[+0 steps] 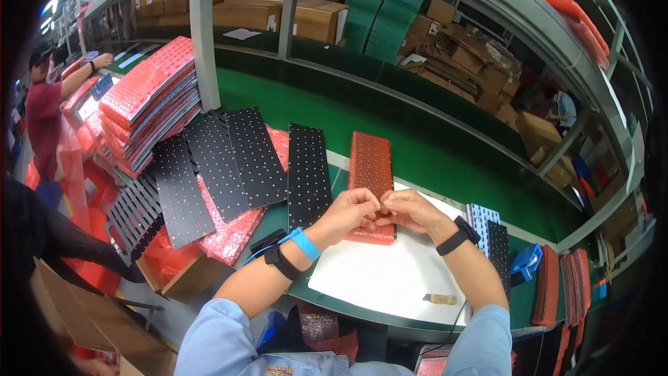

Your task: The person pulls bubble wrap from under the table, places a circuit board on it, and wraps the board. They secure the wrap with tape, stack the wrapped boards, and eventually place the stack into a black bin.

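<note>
No legible lettering or labels

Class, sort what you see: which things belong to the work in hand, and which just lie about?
Probably the job:
left hand, right hand
red bubble-wrapped pack beneath them
white work surface
black dotted panels

Probably lying about:
cardboard boxes behind
green stacks

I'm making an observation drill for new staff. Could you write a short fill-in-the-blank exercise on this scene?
1. The left hand and right hand come together over a bundle in red ____ wrap.
2. A bright blue band circles the ____ wrist.
3. Left of the bundle, the nearest dotted panel is mainly ____.

Missing words: bubble; left; black.
</note>
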Available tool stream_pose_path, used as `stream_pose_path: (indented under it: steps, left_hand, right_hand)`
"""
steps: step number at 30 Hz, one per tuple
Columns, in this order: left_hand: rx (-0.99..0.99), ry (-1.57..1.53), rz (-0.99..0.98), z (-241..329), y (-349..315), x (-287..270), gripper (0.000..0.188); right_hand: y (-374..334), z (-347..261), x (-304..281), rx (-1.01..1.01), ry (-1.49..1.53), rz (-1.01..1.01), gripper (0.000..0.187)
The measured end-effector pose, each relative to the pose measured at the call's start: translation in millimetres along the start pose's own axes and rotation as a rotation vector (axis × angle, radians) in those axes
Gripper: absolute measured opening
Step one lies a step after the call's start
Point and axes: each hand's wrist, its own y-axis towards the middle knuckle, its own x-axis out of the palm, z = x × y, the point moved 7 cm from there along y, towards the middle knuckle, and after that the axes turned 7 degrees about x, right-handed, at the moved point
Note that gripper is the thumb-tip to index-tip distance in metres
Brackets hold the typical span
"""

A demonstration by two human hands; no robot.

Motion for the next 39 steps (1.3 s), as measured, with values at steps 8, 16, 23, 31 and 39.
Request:
stream_pose_path:
  steps: [8,16,23,31,39]
  left_hand:
    - [0.091,1.013,0.22,23,0,-11,0.01]
    - [0.348,1.439,0.288,44,-13,-7,0.02]
    - [0.4,1.608,0.123,44,-4,-2,0.02]
    - [0.403,1.453,0.118,33,8,-7,0.019]
    - [0.352,1.417,0.091,30,6,-8,0.017]
  right_hand:
    - [17,-46,16,-0.125,-1.303,0.042,0.027]
    - [15,-43,9,0.026,-1.07,0.024,0.028]
    - [1,-45,4,-0.021,-0.884,-0.031,0.03]
    - [13,-40,14,-0.159,-1.258,-0.222,0.025]
    - [43,-42,12,0.229,-1.597,-0.03,0.024]
